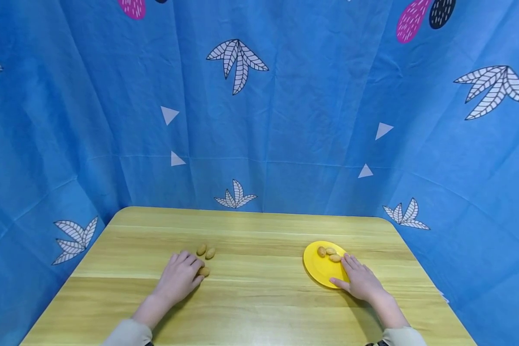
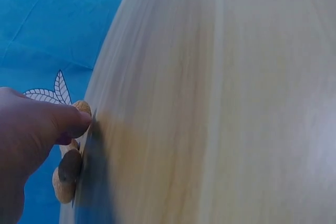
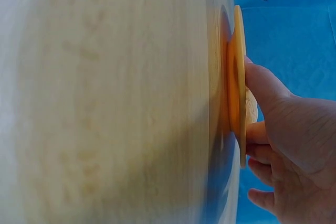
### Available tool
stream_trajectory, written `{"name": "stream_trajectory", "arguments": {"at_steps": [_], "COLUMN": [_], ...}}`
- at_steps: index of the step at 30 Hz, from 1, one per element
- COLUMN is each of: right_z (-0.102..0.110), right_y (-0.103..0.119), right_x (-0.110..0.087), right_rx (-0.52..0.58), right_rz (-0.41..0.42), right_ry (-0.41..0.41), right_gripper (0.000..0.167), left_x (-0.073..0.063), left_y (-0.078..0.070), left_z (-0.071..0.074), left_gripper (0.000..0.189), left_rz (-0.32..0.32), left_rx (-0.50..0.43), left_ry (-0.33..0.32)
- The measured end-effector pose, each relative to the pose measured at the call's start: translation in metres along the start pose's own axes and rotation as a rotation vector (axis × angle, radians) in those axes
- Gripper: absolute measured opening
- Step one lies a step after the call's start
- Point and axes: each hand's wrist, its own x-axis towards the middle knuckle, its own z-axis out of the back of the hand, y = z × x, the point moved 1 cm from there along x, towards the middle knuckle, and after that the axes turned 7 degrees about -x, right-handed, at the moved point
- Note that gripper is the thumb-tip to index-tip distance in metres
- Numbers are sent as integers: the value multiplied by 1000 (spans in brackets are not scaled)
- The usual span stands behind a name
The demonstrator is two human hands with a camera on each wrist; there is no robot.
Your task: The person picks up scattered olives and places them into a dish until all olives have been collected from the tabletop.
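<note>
On the left of the table, my left hand (image 1: 179,278) pinches a peanut (image 1: 204,271) in its shell between thumb and fingers, low over the wood. The same peanut (image 2: 82,107) shows past the thumb tip in the left wrist view. Two more peanuts, one (image 1: 202,249) beside the other (image 1: 210,253), lie just beyond the fingers. My right hand (image 1: 363,282) rests on the right rim of a round yellow plate (image 1: 315,269), thumb and fingers spread. Three peanuts sit on this plate; the nearest one (image 1: 335,258) is right by the fingertips.
The wooden table (image 1: 255,298) has rounded far corners. A blue curtain (image 1: 294,120) with leaf and triangle prints hangs right behind its far edge and along both sides. Bare wood lies between the two hands.
</note>
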Motion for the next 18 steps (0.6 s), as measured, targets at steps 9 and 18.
{"name": "stream_trajectory", "arguments": {"at_steps": [9,18], "right_z": [1,3], "right_y": [1,3], "right_x": [-1,-4], "right_rx": [-5,-2], "right_rz": [1,5], "right_ry": [-8,-20], "right_gripper": [87,84], "left_x": [5,10], "left_y": [-12,-31], "left_z": [-2,-6], "left_gripper": [27,27], "left_rz": [5,43], "left_rx": [-63,-126], "left_ry": [-38,-16]}}
